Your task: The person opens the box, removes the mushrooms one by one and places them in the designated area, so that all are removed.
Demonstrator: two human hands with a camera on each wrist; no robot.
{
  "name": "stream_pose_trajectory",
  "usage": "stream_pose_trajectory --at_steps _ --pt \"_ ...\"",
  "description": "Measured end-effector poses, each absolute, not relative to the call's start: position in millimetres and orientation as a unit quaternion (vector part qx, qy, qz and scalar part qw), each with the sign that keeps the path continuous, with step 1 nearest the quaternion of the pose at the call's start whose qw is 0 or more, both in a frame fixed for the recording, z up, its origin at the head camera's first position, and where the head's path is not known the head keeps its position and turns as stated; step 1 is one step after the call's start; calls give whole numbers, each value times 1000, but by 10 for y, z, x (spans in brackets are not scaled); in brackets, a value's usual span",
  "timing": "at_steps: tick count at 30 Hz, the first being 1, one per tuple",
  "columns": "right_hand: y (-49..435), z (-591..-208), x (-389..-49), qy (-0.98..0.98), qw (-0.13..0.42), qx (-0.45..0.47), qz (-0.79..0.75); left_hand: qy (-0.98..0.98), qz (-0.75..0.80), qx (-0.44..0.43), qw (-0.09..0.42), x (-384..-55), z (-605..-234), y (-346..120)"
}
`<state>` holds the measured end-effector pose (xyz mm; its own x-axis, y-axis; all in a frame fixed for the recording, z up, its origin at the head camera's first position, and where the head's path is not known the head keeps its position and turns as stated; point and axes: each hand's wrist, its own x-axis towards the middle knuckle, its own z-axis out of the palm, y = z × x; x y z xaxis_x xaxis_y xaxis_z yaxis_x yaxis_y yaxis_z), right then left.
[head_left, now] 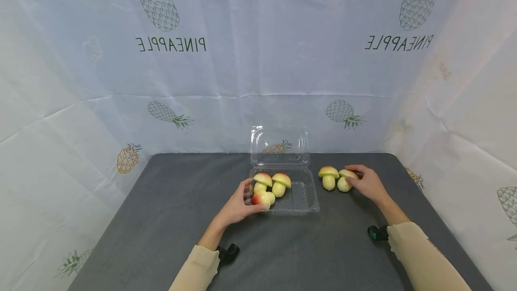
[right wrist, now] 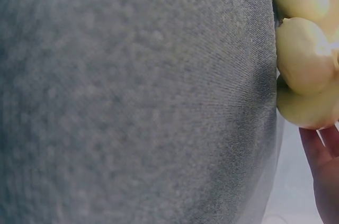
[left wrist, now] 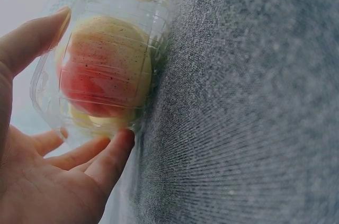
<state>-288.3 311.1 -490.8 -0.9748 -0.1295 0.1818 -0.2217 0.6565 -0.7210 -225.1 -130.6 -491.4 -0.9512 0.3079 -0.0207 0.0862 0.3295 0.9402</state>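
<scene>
A hinged clear plastic container (head_left: 304,191) lies with its lid up at the middle of the table. Its left part holds three yellow mushroom-shaped pieces with reddish caps, one cap (left wrist: 103,68) close to the left wrist camera. My left hand (head_left: 237,205) grips the container's left side, thumb at the front corner and fingers along the wall. To the right, two more such mushrooms stand side by side on the table. The left one (head_left: 329,178) is untouched. My right hand (head_left: 368,185) holds the right mushroom (head_left: 344,184) between thumb and fingers, its cap partly covered.
The dark grey table (head_left: 181,219) ends at a pale cloth backdrop (head_left: 250,66) printed with pineapples. The raised transparent lid (head_left: 279,145) stands near the table's back edge. Black wrist cameras (head_left: 228,253) sit at both cuffs.
</scene>
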Motion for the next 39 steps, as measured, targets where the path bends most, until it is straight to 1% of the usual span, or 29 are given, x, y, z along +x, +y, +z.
stream_pose_trajectory --at_steps 3,11,19,23,31,36,39 --pt "3109 -4902 -2873 -909 56 99 401 809 566 121 97 -2317 -5038 -1323" --pt "3108 -4840 -2837 -912 58 104 393 814 560 119 95 -2311 -5029 -1314" --pt "3090 -4698 -2774 -914 74 121 381 805 571 126 97 -2124 -4692 -1284" --pt "3048 -4636 -2746 -914 88 127 375 806 569 130 95 -2088 -4635 -1282" --pt "2928 -4509 -2648 -905 122 154 377 803 575 122 99 -2112 -4680 -1283" --pt "2841 -4454 -2602 -901 131 158 383 804 572 126 100 -2125 -4691 -1292" --pt "2785 -4427 -2580 -901 134 156 382 803 574 122 104 -2175 -4759 -1300"
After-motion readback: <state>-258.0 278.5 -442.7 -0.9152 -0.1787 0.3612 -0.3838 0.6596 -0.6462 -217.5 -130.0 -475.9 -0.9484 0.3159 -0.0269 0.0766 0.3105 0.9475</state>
